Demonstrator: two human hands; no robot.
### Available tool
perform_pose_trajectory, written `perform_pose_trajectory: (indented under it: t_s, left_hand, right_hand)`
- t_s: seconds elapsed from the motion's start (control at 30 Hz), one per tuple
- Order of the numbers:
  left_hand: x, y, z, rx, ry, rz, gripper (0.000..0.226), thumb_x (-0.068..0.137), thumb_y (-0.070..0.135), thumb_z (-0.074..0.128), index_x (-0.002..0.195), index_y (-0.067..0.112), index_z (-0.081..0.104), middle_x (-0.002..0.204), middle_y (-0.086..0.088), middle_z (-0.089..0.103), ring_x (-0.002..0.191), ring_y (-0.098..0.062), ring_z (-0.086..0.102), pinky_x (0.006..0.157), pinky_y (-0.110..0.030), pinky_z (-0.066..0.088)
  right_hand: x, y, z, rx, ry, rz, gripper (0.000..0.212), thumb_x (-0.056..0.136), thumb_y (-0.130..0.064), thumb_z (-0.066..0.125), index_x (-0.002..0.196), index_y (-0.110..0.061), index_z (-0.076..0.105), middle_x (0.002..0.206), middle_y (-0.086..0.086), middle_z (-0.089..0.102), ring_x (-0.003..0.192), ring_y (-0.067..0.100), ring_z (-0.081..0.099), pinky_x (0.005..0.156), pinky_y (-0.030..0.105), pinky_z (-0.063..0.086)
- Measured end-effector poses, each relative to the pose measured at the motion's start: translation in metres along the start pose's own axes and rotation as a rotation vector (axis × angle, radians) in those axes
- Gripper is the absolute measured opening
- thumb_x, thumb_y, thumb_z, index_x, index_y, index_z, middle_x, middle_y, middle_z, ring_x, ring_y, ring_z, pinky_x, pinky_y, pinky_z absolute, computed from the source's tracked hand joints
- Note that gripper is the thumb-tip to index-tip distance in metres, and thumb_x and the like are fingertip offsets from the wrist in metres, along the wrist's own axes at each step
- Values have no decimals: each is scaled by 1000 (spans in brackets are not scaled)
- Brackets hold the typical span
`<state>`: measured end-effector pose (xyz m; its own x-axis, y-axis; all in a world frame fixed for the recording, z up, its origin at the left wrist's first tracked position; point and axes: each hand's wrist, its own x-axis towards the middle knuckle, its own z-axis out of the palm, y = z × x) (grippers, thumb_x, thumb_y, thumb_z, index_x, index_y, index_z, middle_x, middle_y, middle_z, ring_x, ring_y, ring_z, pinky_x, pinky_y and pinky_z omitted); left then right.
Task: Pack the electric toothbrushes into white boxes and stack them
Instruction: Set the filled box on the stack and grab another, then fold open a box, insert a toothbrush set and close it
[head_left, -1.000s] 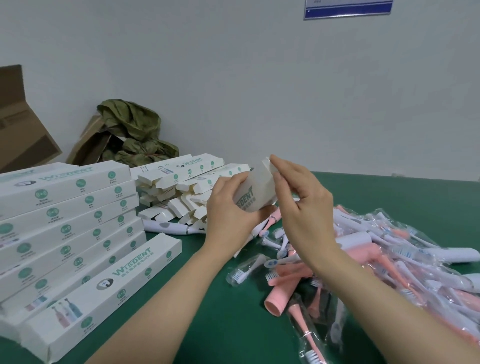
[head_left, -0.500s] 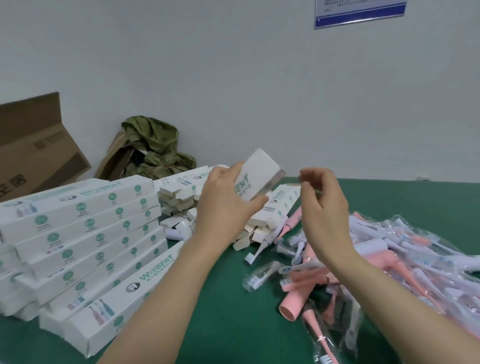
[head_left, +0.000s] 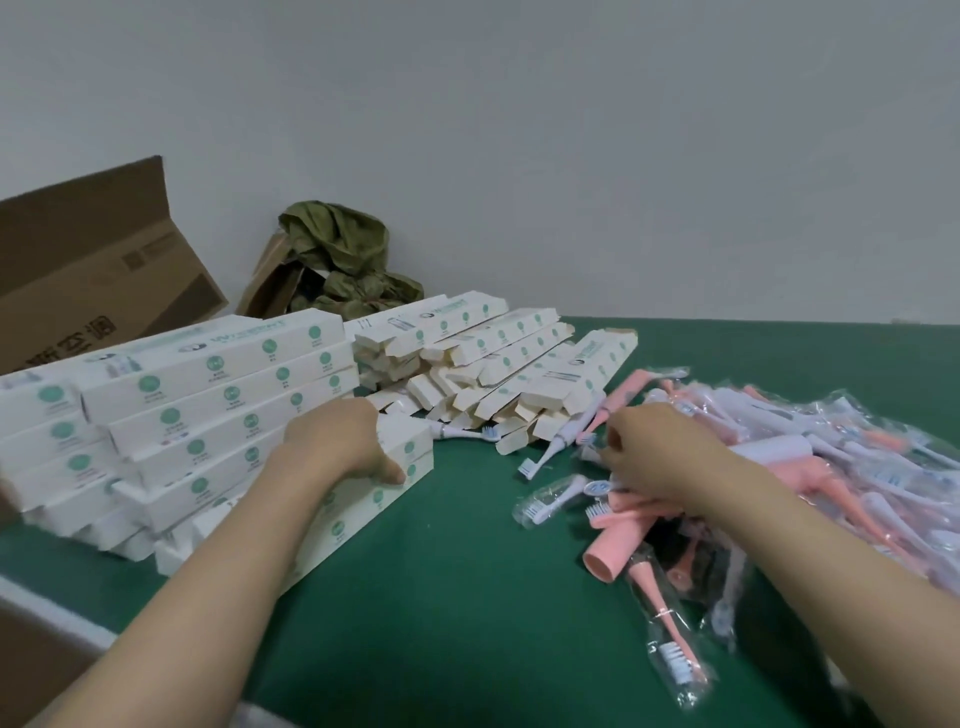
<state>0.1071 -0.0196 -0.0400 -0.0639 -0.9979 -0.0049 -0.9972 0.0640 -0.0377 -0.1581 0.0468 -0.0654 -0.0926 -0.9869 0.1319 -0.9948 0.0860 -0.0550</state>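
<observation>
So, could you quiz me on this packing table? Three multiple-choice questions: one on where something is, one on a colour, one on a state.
1. Where is the left hand?
A. raised in the air
B. on a white box at the stack's edge
C. out of view

2. What colour is the table top?
A. green
B. grey
C. red

3. The boxes heaped in the middle have ends that are:
A. taped
B. open, flaps out
C. crushed flat

Answers: 1 B, it holds the box end beside the stack. 2 A, green shows between the arms. 3 B, bare flaps stick out.
</observation>
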Motion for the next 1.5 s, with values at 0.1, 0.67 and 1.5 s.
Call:
perform_pose_trajectory:
  t_s: [0.1, 0.67, 1.5]
  left_hand:
    - [-6, 7, -1, 77, 30, -10, 46, 71, 55, 74, 78, 20, 45, 85, 5, 53, 83, -17, 53, 64, -28, 40]
    - [34, 160, 19, -606, 348, 285, 51, 81, 30, 68, 123, 12, 46, 120, -12, 50, 102, -27, 51, 71, -30, 35]
    - [-48, 123, -64, -1010, 514, 1032, 70, 63, 25, 81, 122, 39, 47, 115, 19, 59, 112, -3, 55, 97, -27, 46]
  right_hand:
    - [-1, 0, 0, 51, -67, -72, 36, 97, -34, 44, 87, -4, 61, 87, 10, 68, 64, 16, 51, 67, 29, 48]
    - [-7, 29, -18, 157, 97, -136, 18, 87, -13, 48, 77, -16, 63, 79, 1, 66, 69, 20, 56, 61, 29, 44]
    - [-13, 5, -39, 738, 600, -364, 43, 85, -3, 61, 98, -39, 41, 86, -30, 45, 82, -22, 48, 65, -2, 36]
